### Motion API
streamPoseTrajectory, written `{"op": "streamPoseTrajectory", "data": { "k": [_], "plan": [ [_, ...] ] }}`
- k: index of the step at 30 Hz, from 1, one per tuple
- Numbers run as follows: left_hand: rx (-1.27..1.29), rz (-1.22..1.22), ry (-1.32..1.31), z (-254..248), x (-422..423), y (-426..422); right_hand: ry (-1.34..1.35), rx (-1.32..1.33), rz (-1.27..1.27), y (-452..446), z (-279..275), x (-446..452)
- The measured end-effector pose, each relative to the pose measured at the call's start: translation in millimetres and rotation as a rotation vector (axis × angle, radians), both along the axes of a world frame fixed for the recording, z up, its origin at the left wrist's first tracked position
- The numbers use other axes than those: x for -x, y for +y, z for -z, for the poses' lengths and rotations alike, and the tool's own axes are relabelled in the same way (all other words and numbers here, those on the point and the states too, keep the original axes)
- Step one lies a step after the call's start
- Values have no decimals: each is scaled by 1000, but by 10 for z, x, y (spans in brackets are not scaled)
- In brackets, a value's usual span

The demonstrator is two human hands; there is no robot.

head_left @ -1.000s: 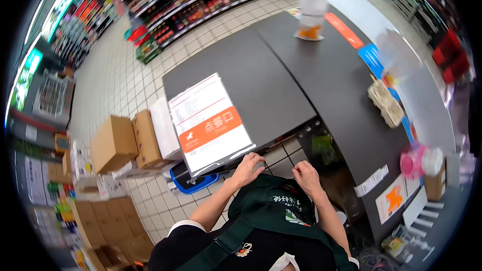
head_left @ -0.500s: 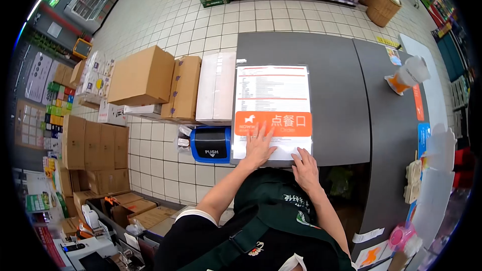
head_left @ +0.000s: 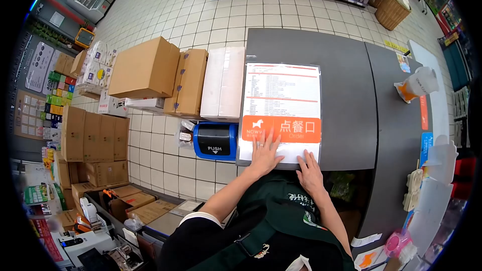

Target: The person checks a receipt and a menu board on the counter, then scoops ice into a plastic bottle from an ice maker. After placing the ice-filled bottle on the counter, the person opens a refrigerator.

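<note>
White paper sheet with orange band [head_left: 282, 101], at frame centre, is now steadied under your open left hand [head_left: 265, 157], which was beside it before; your open right hand [head_left: 311, 174] probably touches its lower-right edge.

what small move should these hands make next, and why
Perhaps ease the left hand clear of the orange band, since it overlaps the band's lower edge, while the right hand is at the near right corner of the printed sheet.
</note>
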State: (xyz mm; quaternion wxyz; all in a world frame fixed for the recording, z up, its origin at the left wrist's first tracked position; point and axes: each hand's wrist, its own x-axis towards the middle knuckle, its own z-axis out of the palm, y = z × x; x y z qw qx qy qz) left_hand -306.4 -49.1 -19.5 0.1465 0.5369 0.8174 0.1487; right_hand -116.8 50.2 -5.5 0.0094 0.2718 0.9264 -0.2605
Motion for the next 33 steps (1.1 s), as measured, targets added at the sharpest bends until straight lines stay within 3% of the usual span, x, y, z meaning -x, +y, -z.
{"op": "streamPoseTrajectory", "data": {
  "k": [33],
  "plan": [
    [101,98,-105,-153,-130,-338,100,-9,190,-82,-100,-160]
  ]
}}
